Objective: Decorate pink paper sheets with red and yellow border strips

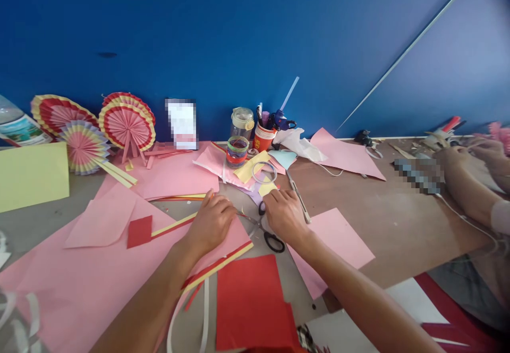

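Observation:
My left hand [213, 223] is closed, resting over pink paper [91, 284]. A narrow red and yellow paper strip [175, 225] runs from a small red paper square [139, 232] to this hand and disappears under its fingers. My right hand [285, 212] is curled closed, close beside a pair of black-handled scissors [274, 242] lying on the table. What its fingers pinch, if anything, is hidden. A utility knife [298, 196] lies just past that hand, and a small yellow paper piece [268, 187] shows by its fingertips.
Pleated paper fans [127, 124] lean at the back left. A red paper cup [263, 137] of pens, a clear jar [241, 122] and a stack of tape rolls [237, 152] stand behind my hands. Red paper [251, 300] lies in front. Another person's hands [452, 159] work at far right.

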